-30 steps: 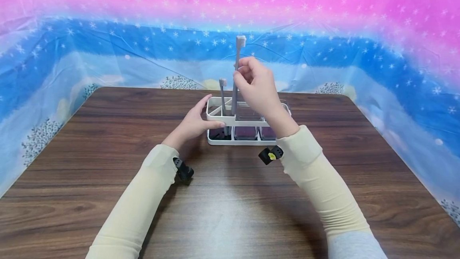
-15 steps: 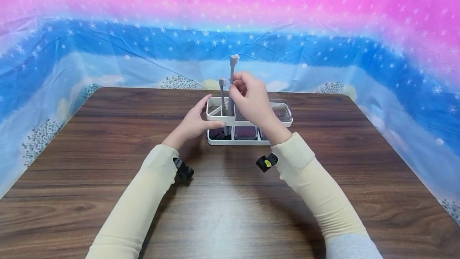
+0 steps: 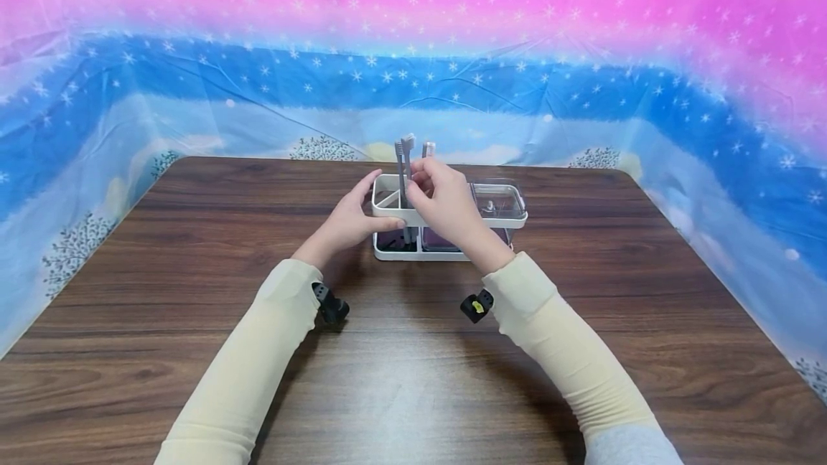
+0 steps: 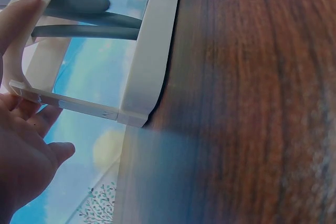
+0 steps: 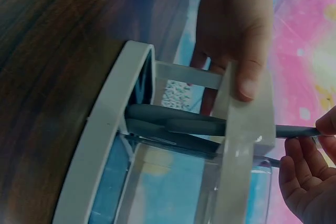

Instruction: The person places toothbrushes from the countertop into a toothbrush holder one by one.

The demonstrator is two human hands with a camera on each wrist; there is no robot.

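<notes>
A white two-tier toothbrush holder [image 3: 507, 222] stands near the table's far side. My left hand [image 3: 345, 224] grips the left end of its upper tier, thumb [image 4: 23, 17] in front and fingers behind. My right hand [image 3: 442, 199] pinches a grey toothbrush [image 3: 408, 156], bristles up, between thumb and fingers. Its handle [image 5: 194, 127] passes through the upper tier, and its lower end hangs short of the lower tray [image 5: 100, 129]. Close on its left stands another grey toothbrush [image 3: 399, 163]. Behind my right hand shows the head of a third toothbrush [image 3: 429, 148]; the hand hides the rest.
A clear bin [image 3: 497, 196] sits in the upper tier's right part. Dark compartments [image 3: 439, 239] lie in the lower tray. The brown wooden table [image 3: 400, 372] spreads around the holder, and a patterned cloth [image 3: 258, 85] hangs behind it.
My right hand has moved down and slightly left, lowering the toothbrush through the upper tier until its head is about level with the neighbouring one. My left hand has kept its grip.
</notes>
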